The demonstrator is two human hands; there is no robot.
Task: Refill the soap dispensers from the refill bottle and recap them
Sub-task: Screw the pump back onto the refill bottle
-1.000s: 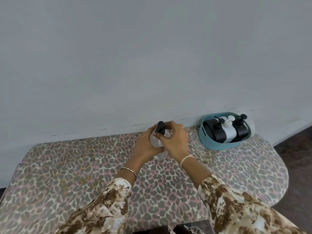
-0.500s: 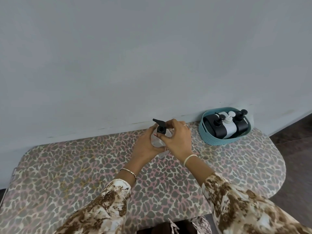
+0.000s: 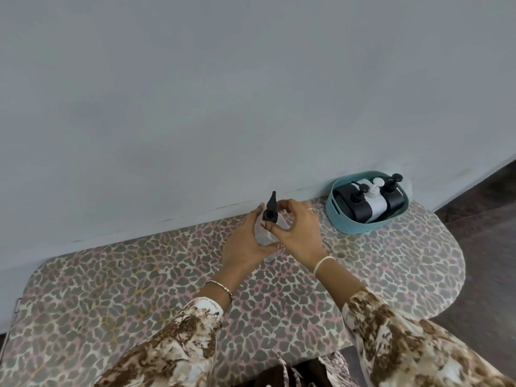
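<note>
A clear soap dispenser [image 3: 264, 235] stands on the leopard-print table [image 3: 111, 289] close to the wall. My left hand [image 3: 244, 241] wraps around its body. Its black pump cap [image 3: 270, 209] sits on the neck, nozzle pointing up toward the wall. My right hand [image 3: 297, 231] grips the cap's collar with thumb and fingers. Most of the bottle is hidden behind both hands. To the right, a teal basket [image 3: 339, 216] holds two black dispensers [image 3: 357, 208] and a white one [image 3: 375, 206], all with pumps on.
A grey wall runs along the table's far edge. The table's rounded right end drops off to dark floor [image 3: 488, 247]. No refill bottle can be told apart in view.
The pump nozzle has rotated from pointing left to pointing up toward the wall as my right hand turns the cap. The left hand keeps its hold on the bottle.
</note>
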